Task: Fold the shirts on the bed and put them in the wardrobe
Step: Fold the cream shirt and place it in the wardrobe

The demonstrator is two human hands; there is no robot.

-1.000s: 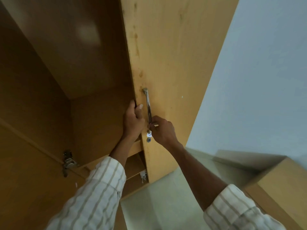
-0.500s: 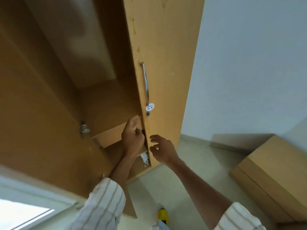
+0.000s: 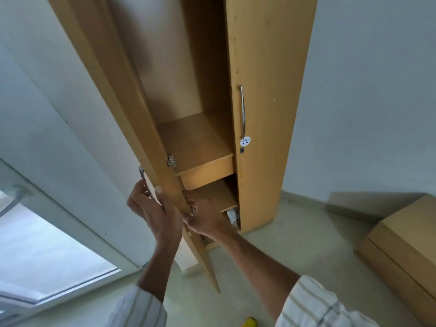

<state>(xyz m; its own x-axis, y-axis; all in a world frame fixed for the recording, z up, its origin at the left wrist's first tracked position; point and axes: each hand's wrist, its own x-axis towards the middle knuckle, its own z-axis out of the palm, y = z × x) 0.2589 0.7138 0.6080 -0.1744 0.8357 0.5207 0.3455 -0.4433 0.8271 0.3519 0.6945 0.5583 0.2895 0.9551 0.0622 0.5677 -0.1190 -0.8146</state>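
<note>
Wooden wardrobe (image 3: 266,67) tall, left door (image 3: 132,119) open, shelves bare.

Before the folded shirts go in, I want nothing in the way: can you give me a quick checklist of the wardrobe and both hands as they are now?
1. Left door swung open: ok.
2. Right door open: not ok, it stands shut, handle untouched.
3. Upper shelf bare enough for shirts: ok.
4. Left hand free: not ok, it grips the left door's edge.
5. Right hand free: cannot tell, its fingers are partly hidden behind the door.
6. Shirts within reach: cannot tell, none in view.
</note>
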